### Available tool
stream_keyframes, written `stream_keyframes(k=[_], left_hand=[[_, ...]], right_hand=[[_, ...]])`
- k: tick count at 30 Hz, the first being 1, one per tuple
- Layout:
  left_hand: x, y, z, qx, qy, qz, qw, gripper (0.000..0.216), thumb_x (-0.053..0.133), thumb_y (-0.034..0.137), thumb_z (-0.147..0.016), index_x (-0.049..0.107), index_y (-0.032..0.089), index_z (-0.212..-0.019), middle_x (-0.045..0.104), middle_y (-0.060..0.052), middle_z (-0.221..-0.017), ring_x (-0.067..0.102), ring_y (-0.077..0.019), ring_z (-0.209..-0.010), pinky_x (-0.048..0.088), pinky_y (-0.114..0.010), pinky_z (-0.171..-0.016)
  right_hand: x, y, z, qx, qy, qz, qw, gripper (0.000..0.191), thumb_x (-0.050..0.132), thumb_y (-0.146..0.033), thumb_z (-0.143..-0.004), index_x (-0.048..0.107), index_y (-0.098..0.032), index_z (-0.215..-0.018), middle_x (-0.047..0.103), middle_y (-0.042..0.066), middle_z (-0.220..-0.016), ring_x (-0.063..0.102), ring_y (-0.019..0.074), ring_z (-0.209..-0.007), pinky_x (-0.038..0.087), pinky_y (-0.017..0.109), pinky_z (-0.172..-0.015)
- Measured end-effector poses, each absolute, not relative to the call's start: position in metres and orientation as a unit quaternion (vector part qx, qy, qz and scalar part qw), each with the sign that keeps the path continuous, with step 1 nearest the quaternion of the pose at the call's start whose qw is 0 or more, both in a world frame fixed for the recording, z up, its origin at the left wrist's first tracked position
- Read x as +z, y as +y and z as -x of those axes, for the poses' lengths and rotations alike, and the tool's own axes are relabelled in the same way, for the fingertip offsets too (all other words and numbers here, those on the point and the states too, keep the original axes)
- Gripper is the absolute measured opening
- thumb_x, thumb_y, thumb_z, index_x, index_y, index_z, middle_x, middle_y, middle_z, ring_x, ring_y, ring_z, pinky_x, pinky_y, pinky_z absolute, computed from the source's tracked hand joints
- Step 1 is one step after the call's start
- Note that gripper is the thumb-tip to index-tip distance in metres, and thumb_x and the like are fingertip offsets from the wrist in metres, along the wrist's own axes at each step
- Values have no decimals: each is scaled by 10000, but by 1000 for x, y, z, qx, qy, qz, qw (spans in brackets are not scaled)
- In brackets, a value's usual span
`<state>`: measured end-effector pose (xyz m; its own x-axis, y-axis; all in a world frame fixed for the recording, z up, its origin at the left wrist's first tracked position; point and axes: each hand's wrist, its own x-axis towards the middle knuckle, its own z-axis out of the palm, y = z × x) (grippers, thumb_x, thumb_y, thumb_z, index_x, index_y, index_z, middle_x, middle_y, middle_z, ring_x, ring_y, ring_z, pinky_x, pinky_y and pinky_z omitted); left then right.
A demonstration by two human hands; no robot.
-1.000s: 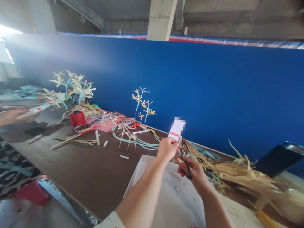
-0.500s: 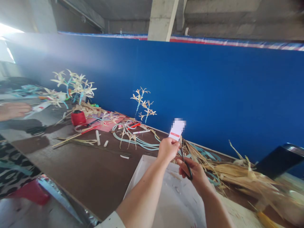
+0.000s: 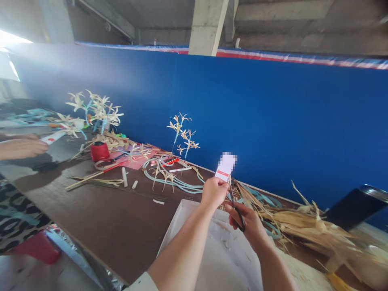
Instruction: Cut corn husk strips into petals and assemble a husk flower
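Note:
My left hand (image 3: 214, 190) is closed in a pinch, and what lies between its fingertips is too small to make out. Right behind those fingers shows a phone (image 3: 223, 172) with a lit white screen and a red bar; whether the hand touches it, I cannot tell. A pair of scissors (image 3: 233, 194) with black handles is in my right hand (image 3: 246, 220), fingers through the loops. Its blades point up beside the left fingertips, near a pale sliver. Under both hands lies a shallow white box (image 3: 209, 246) with small scraps in it.
Dried husks (image 3: 306, 222) heap up on the right near a dark tilted object (image 3: 356, 206). Pale blue cords (image 3: 184, 186), a red spool (image 3: 100, 151) and husk flowers (image 3: 178, 125) lie or stand along the blue wall (image 3: 273, 113). Another person's hand (image 3: 26, 147) holds a white tool at left.
My hands, the scissors and the phone stay almost in place. At left, the other person's hand and white tool have shifted to the right and slightly down.

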<state>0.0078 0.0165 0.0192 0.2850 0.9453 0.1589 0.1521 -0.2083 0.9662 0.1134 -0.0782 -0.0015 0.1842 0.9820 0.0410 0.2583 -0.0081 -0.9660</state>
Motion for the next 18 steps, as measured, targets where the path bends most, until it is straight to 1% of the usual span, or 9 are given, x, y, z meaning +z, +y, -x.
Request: stream_keyframes(k=[6,13,18], left_hand=[[21,15,-7,420,428,-647,471,199,523,306,-764,657,163,-796,682,-46,-687,632,-145,-653,470,-243,-661],[21,15,-8,435,423,-641,470,187,519,301,-759,649,168,-779,679,-37,-675,632,-142,-645,466,-241,-654],[21,14,-8,440,425,-641,464,172,511,273,-760,649,169,-762,683,-32,-690,637,-138,-670,462,-231,-662]], right_hand=[[0,-78,-112,372,-516,603,482,459,646,-546,-673,677,-158,-917,511,-13,-469,417,115,-437,319,250,-444],[0,-77,-113,360,-517,610,480,471,644,-506,-703,662,-133,-990,516,-11,-471,408,113,-441,312,253,-449],[0,-76,-111,348,-521,614,481,472,658,-524,-676,676,-149,-962,513,-13,-468,405,109,-437,303,248,-439]])
